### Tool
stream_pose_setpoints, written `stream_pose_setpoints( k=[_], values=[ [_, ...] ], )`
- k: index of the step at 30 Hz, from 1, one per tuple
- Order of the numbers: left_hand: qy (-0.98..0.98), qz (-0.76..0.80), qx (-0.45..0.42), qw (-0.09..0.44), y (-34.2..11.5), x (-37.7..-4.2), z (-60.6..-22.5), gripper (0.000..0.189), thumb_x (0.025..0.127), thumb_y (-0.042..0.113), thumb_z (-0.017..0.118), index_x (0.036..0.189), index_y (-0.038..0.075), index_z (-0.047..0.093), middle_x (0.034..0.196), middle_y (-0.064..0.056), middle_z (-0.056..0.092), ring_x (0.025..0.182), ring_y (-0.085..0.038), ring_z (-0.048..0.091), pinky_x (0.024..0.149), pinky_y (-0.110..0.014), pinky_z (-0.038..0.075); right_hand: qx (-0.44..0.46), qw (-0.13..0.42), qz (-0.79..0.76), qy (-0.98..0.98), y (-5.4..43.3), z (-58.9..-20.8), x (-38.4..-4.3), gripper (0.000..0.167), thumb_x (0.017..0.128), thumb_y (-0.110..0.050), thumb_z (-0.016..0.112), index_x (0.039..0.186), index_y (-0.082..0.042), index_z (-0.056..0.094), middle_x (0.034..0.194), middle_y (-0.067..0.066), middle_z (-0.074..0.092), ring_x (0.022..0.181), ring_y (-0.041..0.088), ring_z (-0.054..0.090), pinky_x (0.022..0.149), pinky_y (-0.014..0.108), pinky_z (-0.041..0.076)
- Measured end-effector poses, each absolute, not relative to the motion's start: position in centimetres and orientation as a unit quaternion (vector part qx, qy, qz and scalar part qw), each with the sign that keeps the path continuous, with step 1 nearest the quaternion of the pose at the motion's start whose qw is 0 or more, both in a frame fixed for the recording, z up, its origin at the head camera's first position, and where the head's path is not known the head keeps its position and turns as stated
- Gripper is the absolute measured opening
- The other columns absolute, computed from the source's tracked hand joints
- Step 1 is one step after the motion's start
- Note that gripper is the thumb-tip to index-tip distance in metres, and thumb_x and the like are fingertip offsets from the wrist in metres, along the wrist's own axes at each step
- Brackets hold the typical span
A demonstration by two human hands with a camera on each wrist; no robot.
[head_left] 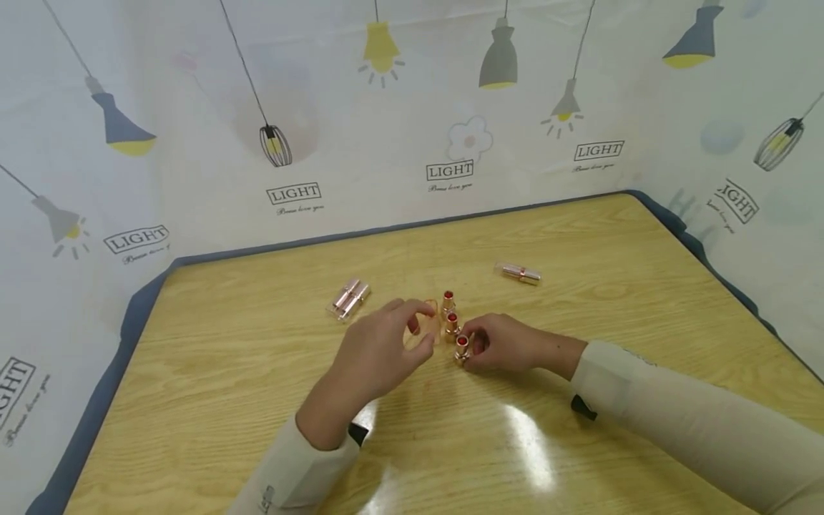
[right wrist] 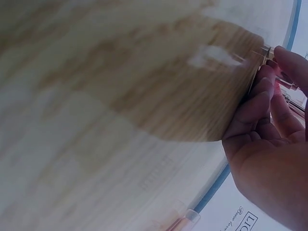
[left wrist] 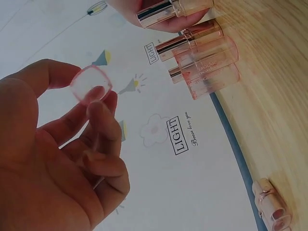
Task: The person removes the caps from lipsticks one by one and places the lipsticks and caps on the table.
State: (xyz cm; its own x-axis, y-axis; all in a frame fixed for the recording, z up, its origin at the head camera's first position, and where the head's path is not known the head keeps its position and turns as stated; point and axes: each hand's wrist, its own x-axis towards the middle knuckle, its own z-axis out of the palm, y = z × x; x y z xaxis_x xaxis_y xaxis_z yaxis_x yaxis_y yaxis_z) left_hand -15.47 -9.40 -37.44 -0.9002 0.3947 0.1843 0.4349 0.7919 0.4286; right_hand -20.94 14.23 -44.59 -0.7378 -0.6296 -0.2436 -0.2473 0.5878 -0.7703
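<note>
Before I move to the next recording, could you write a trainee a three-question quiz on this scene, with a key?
1. Pick one. The left hand holds: (A) a clear cap; (B) a red-tipped lipstick; (C) nothing.
2. True or false: the right hand touches the upright lipstick nearest the camera in the head view.
3. How many lipsticks lie flat on the tabletop?

Key: 1. A, seen in the left wrist view. 2. True. 3. Three: a side-by-side pair at the left of the head view and a single one farther right.
</note>
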Motion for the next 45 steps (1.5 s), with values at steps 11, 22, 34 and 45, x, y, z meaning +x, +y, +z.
stream_pose_setpoints(
  k=[11,22,34,45],
  values=[
    [-0.927,-0.248,-0.280,-0.016,-9.0,-15.8,-38.5,0.029,0.091,0.024,0.073,0.119,0.018,0.066,0.101,0.002,0.072,0.070,-0.006,0.061,0.060,-0.021,0.048,-0.256,0.248,-0.373,0.857,14.3,-44.6,-20.8,0.022,0.085,-0.013,0.078,0.105,-0.008,0.068,0.073,-0.002,0.062,0.065,0.008,0.055,0.058,0.021,0.045],
    [-0.918,-0.257,-0.302,-0.021,-9.0,-16.1,-39.8,0.029,0.086,0.013,0.079,0.113,0.014,0.066,0.103,-0.002,0.067,0.082,-0.015,0.067,0.069,-0.024,0.053,-0.255,0.245,-0.373,0.858,14.2,-44.7,-20.9,0.021,0.085,-0.013,0.078,0.103,-0.008,0.068,0.073,-0.001,0.062,0.065,0.008,0.055,0.058,0.022,0.045],
    [-0.931,-0.224,-0.285,-0.039,-8.7,-16.5,-40.5,0.028,0.084,0.015,0.080,0.108,0.017,0.066,0.095,-0.002,0.065,0.080,-0.014,0.063,0.066,-0.027,0.050,-0.251,0.245,-0.376,0.858,14.2,-44.7,-20.9,0.023,0.085,-0.013,0.078,0.104,-0.006,0.068,0.073,0.000,0.063,0.064,0.008,0.055,0.058,0.022,0.045],
    [-0.950,-0.175,-0.257,-0.018,-8.7,-16.6,-40.8,0.027,0.082,0.023,0.083,0.104,0.021,0.068,0.093,0.003,0.069,0.071,-0.012,0.061,0.059,-0.029,0.045,-0.242,0.246,-0.374,0.861,14.2,-44.6,-20.8,0.023,0.084,-0.010,0.078,0.105,-0.007,0.069,0.075,0.000,0.063,0.066,0.009,0.056,0.060,0.023,0.046]
  ],
)
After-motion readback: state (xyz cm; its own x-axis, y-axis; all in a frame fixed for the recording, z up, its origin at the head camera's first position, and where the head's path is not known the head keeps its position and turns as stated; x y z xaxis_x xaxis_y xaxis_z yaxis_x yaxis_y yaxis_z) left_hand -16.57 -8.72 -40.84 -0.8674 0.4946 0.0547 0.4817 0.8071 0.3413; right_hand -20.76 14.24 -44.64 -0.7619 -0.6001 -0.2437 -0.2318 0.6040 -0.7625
